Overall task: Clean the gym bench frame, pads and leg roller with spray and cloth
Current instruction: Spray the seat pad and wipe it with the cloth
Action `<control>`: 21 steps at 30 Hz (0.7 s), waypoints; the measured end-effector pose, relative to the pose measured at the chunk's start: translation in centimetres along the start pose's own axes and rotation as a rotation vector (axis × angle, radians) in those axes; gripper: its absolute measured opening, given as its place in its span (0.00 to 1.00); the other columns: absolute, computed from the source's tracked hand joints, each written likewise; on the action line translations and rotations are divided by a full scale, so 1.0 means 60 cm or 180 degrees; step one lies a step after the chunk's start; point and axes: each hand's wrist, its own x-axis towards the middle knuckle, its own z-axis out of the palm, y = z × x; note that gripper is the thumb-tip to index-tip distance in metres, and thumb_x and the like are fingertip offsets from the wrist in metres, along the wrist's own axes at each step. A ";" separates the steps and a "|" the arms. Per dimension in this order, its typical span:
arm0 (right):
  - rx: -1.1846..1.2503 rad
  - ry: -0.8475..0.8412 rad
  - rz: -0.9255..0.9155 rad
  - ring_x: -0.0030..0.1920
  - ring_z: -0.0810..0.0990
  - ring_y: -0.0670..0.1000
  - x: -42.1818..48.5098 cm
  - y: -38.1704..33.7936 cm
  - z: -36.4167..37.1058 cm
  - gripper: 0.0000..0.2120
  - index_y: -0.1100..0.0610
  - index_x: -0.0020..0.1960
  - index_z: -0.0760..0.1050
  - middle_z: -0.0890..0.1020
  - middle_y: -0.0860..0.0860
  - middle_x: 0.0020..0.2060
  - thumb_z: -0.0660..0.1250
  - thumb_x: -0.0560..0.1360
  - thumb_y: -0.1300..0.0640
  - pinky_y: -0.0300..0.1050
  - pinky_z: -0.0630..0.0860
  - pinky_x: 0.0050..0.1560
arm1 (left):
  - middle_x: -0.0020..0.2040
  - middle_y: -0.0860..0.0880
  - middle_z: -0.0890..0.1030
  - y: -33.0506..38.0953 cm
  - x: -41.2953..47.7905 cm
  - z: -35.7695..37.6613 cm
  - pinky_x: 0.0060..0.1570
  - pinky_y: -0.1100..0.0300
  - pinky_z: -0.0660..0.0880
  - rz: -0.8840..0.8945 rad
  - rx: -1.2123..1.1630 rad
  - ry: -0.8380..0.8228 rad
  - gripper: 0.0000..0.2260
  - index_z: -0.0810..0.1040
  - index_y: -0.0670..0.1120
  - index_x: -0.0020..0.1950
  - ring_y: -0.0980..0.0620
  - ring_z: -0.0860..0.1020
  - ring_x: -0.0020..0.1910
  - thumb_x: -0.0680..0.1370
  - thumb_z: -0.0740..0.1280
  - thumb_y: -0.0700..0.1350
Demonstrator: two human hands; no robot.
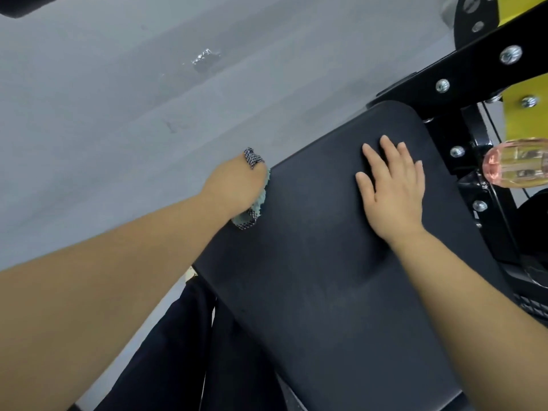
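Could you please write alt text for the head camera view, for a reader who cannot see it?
A person's left hand wipes the side edge of a black padded bench seat with a checked teal cloth, while the right hand rests flat on top. A clear pink bottle sits by the black and yellow frame.

i see the bench pad [320, 262] running from near me toward the frame [462, 72] at the far right. my right hand [394, 188] lies flat on the pad's far part. my left hand [237, 188] sits at the pad's left edge, closed around the cloth [255, 203]. a bottle [516, 166] lies right of the pad, against the frame. floor [118, 114] lies left and beyond.
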 end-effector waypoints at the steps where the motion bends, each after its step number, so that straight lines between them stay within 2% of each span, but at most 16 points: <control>1: -0.0043 0.0071 -0.0036 0.75 0.54 0.56 -0.001 0.003 0.006 0.26 0.50 0.73 0.63 0.61 0.52 0.74 0.48 0.78 0.43 0.58 0.47 0.73 | 0.50 0.39 0.80 0.017 0.011 0.005 0.50 0.56 0.69 0.0016 0.0056 0.0016 0.13 0.74 0.41 0.48 0.41 0.76 0.50 0.80 0.53 0.46; 4: -0.0035 0.0255 -0.0020 0.75 0.56 0.56 -0.001 -0.001 0.014 0.25 0.50 0.72 0.65 0.63 0.51 0.73 0.48 0.77 0.44 0.59 0.49 0.73 | 0.57 0.38 0.78 0.093 0.052 0.029 0.53 0.57 0.68 0.0209 0.0078 0.0065 0.17 0.75 0.39 0.56 0.41 0.75 0.57 0.82 0.52 0.49; 8: -0.0012 0.0420 -0.0081 0.74 0.59 0.56 0.001 0.005 0.019 0.23 0.49 0.71 0.67 0.66 0.52 0.72 0.51 0.78 0.45 0.59 0.51 0.72 | 0.59 0.43 0.78 0.177 0.078 0.053 0.53 0.58 0.68 0.0614 0.0174 -0.0013 0.18 0.74 0.44 0.60 0.44 0.74 0.59 0.82 0.52 0.53; 12: 0.0018 0.0449 -0.0116 0.73 0.60 0.57 0.001 0.005 0.020 0.22 0.49 0.70 0.68 0.66 0.52 0.72 0.53 0.78 0.45 0.59 0.52 0.72 | 0.58 0.38 0.77 0.136 0.066 0.038 0.54 0.56 0.69 0.0439 0.0607 0.0112 0.18 0.74 0.38 0.57 0.40 0.74 0.59 0.82 0.53 0.50; 15: 0.0004 0.0446 -0.0115 0.73 0.60 0.57 0.000 0.005 0.021 0.23 0.50 0.70 0.68 0.67 0.52 0.71 0.53 0.78 0.46 0.60 0.52 0.72 | 0.56 0.34 0.78 0.082 0.048 0.018 0.52 0.55 0.69 0.0031 0.0704 0.0038 0.20 0.75 0.35 0.53 0.38 0.75 0.56 0.82 0.53 0.50; 17: 0.0018 0.0458 -0.0119 0.73 0.61 0.57 0.001 0.004 0.023 0.23 0.50 0.70 0.68 0.67 0.53 0.71 0.53 0.77 0.46 0.61 0.53 0.71 | 0.56 0.34 0.77 0.080 0.048 0.017 0.53 0.55 0.69 -0.0121 0.0724 -0.0011 0.20 0.75 0.35 0.53 0.38 0.75 0.56 0.82 0.53 0.50; 21: -0.0011 0.0468 -0.0118 0.72 0.62 0.57 0.002 0.006 0.024 0.23 0.50 0.70 0.68 0.68 0.52 0.71 0.53 0.77 0.45 0.60 0.53 0.72 | 0.58 0.37 0.77 0.172 0.086 0.052 0.54 0.56 0.69 0.0264 0.0440 0.0156 0.18 0.75 0.38 0.57 0.40 0.74 0.58 0.82 0.54 0.50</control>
